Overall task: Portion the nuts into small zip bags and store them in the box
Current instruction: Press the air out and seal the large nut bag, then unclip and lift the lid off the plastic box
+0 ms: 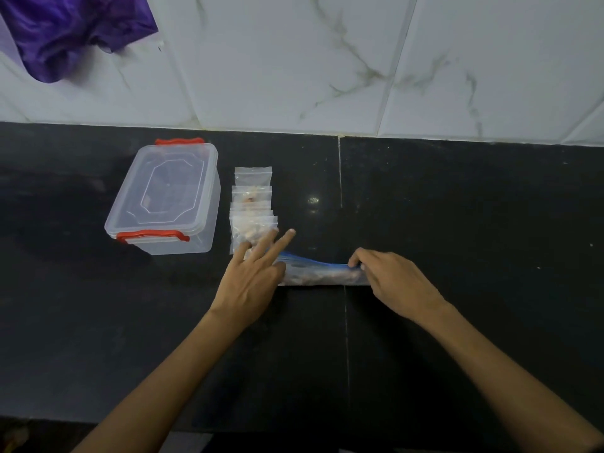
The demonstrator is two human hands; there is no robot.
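A large zip bag (318, 274) with a blue seal strip lies on the black counter (457, 207), with nuts showing through it. My left hand (258, 273) holds its left end with thumb and a finger, the other fingers spread. My right hand (392, 276) pinches the blue strip at the right end. A row of small zip bags (252, 207) holding nuts lies overlapping just beyond my left hand. To their left stands a clear plastic box (166, 197), its lid on, with red clips.
A white marble-tiled wall (327, 60) rises behind the counter. A purple cloth (65, 31) hangs at the top left. A seam (341, 178) runs through the counter. The counter's front edge is near the bottom of the view.
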